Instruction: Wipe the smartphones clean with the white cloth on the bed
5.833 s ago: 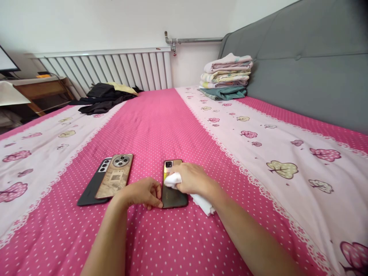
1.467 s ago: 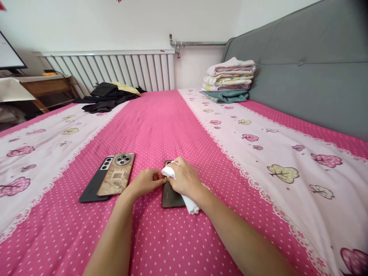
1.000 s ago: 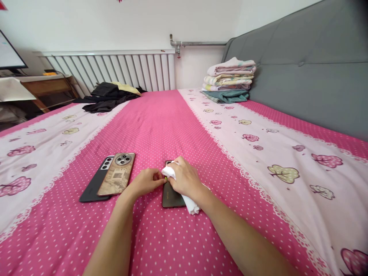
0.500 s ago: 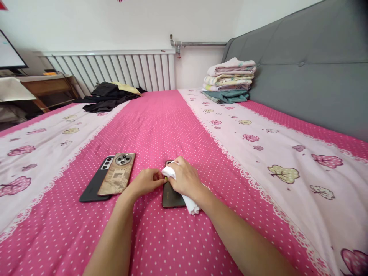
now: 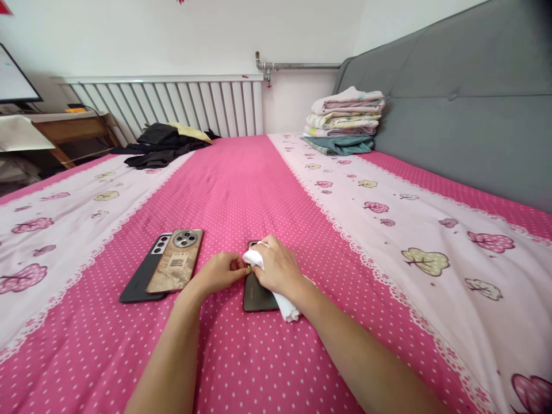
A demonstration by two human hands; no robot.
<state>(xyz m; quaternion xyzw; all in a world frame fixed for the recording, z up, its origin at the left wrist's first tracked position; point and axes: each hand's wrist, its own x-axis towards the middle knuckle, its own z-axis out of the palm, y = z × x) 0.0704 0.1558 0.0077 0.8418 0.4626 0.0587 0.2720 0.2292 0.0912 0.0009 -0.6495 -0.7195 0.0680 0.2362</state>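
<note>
A dark smartphone [image 5: 261, 297] lies back up on the bed in front of me, its upper part covered by my right hand [image 5: 276, 265]. That hand is closed round a bunched white cloth [image 5: 254, 257] and presses it on the phone's back near the camera end. The cloth's other end hangs out below the wrist. My left hand [image 5: 222, 270] has curled fingers, with thumb and forefinger pinched at the phone's left edge. A tiny yellow-green spot [image 5: 249, 268] shows by those fingertips; I cannot tell what it is.
Left of my hands, a gold patterned phone [image 5: 179, 270] overlaps a dark grey phone [image 5: 138, 282]. Dark clothes [image 5: 161, 144] lie at the far left, folded bedding [image 5: 345, 118] at the far right. A grey headboard [image 5: 466, 115] borders the right side, and a radiator [image 5: 172, 106] stands behind.
</note>
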